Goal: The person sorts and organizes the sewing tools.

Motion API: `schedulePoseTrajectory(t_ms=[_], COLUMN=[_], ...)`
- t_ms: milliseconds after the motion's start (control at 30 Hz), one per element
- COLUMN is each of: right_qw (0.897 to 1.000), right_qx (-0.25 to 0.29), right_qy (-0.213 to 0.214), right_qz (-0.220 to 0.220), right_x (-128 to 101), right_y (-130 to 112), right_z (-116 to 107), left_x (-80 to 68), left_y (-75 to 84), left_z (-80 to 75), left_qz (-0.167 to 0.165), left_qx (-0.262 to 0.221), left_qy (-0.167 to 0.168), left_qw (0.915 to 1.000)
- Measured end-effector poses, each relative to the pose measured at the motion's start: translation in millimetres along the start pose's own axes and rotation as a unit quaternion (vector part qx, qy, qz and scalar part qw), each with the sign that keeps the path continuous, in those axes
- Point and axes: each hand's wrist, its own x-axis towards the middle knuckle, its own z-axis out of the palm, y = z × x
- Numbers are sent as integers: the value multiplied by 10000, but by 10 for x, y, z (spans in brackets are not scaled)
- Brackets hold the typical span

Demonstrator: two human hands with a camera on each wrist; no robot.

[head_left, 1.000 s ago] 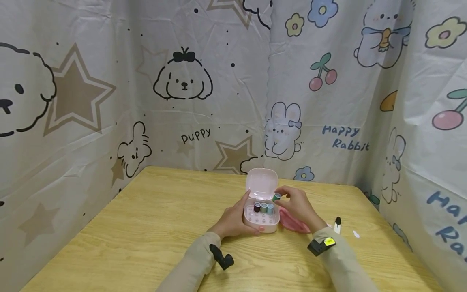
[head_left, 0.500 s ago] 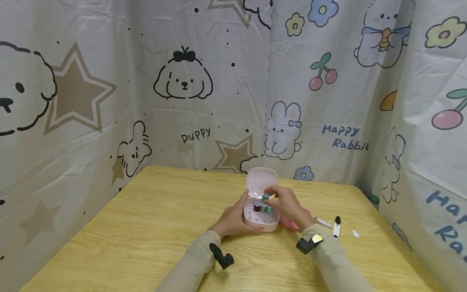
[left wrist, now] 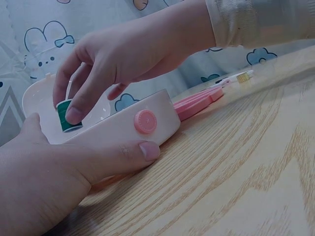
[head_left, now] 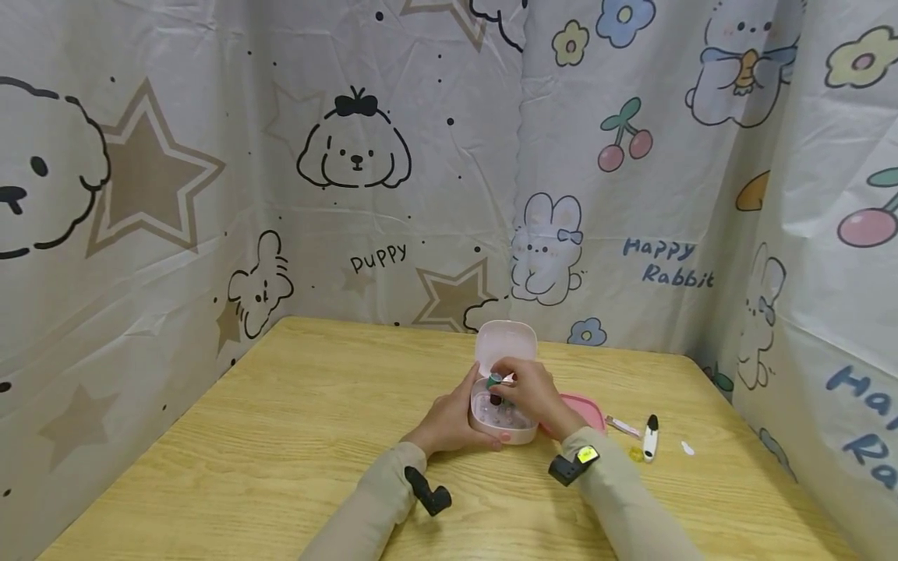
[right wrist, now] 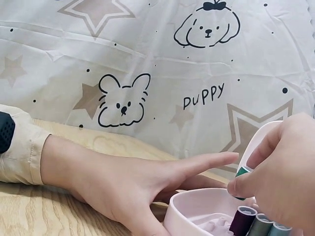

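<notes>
Green thread spool (left wrist: 63, 115) is being pinched by the right hand (head_left: 531, 393) over the pink case (left wrist: 147, 129), itself being gripped by the left hand (head_left: 449, 425), and could be jammed askew.

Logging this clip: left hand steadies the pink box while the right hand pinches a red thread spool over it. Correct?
Not quite: the spool is green, not red, as the left wrist view shows. The rest holds: the left hand steadies the pink box and the right hand pinches the spool over it.

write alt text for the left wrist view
A right hand pinches a small green thread spool over an open pale pink plastic case, which the left hand grips from the side on a light wooden table.
</notes>
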Motion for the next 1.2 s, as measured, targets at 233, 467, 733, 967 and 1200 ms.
schedulePoseTrajectory(t_ms=[233,467,733,967,1200], right_qw=[9999,9997,9975,9962,9939], right_qx=[-86,-247,-701,-868,-1096], right_qy=[-96,-10,-19,8,4], right_qz=[114,65,85,-46,-119], right_x=[33,62,75,56,57], right_y=[-26,-30,-52,-68,-80], right_z=[52,112,186,238,281], left_x=[0,22,17,-2,-1], left_y=[4,-4,-10,-13,-27], left_z=[2,0,-16,-26,-24], left_qz=[96,194,177,169,229], left_qx=[59,67,-26,-19,115], left_qy=[-16,38,9,36,103], left_qw=[9999,9998,9998,9998,9996])
